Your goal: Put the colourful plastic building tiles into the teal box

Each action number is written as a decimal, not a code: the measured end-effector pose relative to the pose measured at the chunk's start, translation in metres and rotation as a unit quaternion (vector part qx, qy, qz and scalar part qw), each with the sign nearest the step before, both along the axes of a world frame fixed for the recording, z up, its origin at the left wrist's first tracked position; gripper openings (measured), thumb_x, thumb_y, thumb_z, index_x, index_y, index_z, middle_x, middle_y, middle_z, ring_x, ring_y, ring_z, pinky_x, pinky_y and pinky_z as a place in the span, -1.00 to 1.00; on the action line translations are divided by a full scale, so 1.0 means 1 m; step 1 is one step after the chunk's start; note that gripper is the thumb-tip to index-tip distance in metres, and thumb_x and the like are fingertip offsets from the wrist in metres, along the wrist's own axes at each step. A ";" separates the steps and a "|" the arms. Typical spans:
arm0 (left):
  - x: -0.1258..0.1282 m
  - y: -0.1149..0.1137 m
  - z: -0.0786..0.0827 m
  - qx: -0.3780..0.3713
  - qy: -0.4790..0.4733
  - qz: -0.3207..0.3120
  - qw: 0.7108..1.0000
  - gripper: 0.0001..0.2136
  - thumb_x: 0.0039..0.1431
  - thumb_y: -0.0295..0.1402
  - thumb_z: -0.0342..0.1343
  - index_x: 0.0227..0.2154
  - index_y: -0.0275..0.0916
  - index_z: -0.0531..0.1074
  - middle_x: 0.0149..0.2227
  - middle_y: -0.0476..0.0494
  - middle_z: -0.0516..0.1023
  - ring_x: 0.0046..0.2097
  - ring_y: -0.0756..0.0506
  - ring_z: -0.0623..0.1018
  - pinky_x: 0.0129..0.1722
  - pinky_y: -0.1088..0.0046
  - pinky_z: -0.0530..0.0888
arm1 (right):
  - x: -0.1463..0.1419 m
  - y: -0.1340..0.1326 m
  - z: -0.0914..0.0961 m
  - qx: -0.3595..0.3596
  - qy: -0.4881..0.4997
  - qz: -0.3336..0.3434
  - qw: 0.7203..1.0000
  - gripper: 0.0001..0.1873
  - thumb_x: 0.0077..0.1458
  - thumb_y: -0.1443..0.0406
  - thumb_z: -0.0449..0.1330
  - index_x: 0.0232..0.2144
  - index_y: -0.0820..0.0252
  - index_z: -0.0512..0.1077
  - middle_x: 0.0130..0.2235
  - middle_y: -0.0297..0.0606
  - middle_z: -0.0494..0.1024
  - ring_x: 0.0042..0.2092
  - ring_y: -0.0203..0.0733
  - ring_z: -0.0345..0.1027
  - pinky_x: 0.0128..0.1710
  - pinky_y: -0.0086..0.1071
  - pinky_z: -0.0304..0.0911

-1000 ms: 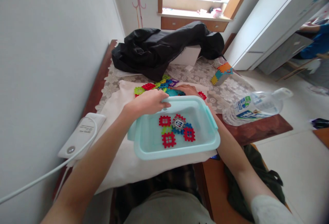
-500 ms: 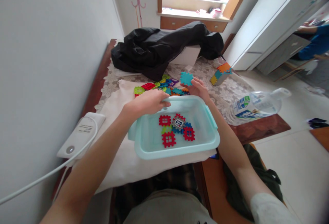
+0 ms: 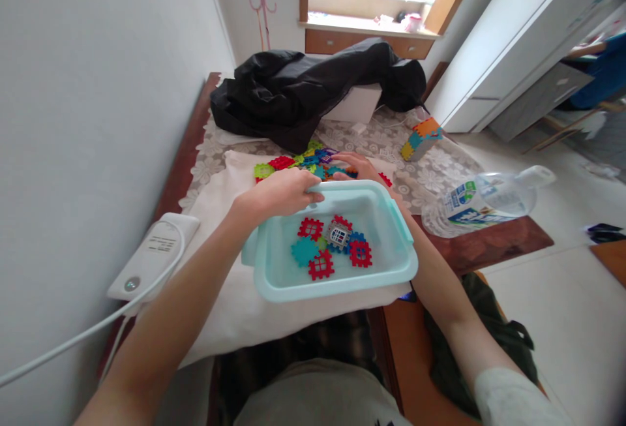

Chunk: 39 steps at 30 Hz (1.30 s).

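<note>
A pale aqua plastic basin [image 3: 337,289] is tilted toward me near the table's front. My left hand [image 3: 288,191] is closed on its far rim, thumb on the inside. In the basin lie several red window pieces [image 3: 321,265], a grey window piece [image 3: 338,234], a flat turquoise piece [image 3: 304,252] and some blue and green ones. Behind the basin is a pile of colourful interlocking building pieces [image 3: 281,163]. Over the pile's right part, my right hand [image 3: 360,166] reaches with fingers and thumb apart; nothing shows between them. The far rim partly hides that hand.
Right of the pile stands a small assembled block shape [image 3: 421,139]. A large clear plastic bottle [image 3: 482,201] lies near the table's right edge. Black cloth [image 3: 293,93] covers the back. At left sits a white power strip [image 3: 155,253] with a cable. A person's blue sleeve [image 3: 609,74] shows far right.
The turquoise piece has gone from my right hand into the basin's left side. My right hand has shifted left and down to the pile. My left hand stays on the rim.
</note>
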State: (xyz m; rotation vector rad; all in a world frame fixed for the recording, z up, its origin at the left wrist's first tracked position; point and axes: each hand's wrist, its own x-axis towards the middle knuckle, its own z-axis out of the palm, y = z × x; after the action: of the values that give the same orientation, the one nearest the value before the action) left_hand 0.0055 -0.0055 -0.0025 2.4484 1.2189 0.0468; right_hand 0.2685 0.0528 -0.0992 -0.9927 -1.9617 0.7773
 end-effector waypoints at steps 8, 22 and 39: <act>-0.001 0.001 -0.001 0.026 0.011 -0.011 1.000 -0.77 0.39 -0.20 0.14 -0.36 -0.17 0.53 -0.30 -0.18 0.69 -0.29 -0.20 0.60 -0.37 0.34 0.25 | -0.002 0.014 -0.025 0.064 -0.097 0.028 0.993 -0.76 0.24 0.09 0.28 -0.15 0.01 0.67 -0.07 -0.22 0.72 -0.02 0.01 0.57 0.14 -0.11 0.41; 0.000 0.000 0.001 0.028 0.014 -0.007 0.999 -0.77 0.37 -0.20 0.16 -0.39 -0.17 0.52 -0.35 -0.16 0.65 -0.32 -0.17 0.56 -0.39 0.35 0.19 | -0.007 0.005 -0.011 -0.070 0.097 -0.007 0.993 -0.69 0.09 0.02 0.43 -0.26 0.09 0.59 -0.38 -0.35 0.57 -0.35 -0.21 0.39 -0.36 -0.34 0.27; 0.002 -0.003 0.005 0.010 0.005 0.003 1.000 -0.78 0.37 -0.25 0.18 -0.40 -0.18 0.53 -0.35 -0.13 0.65 -0.35 -0.13 0.52 -0.37 0.36 0.19 | -0.007 -0.017 0.026 -0.195 0.364 0.149 0.899 -0.41 0.06 -0.23 0.48 -0.45 0.07 0.41 -0.37 -0.32 0.45 -0.20 -0.13 0.47 -0.06 -0.20 0.48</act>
State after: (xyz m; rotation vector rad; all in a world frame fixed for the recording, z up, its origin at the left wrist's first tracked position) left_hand 0.0077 -0.0082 0.0030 2.4653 1.2374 0.0491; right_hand 0.2612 0.0360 -0.0733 -0.4863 -1.3222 1.5080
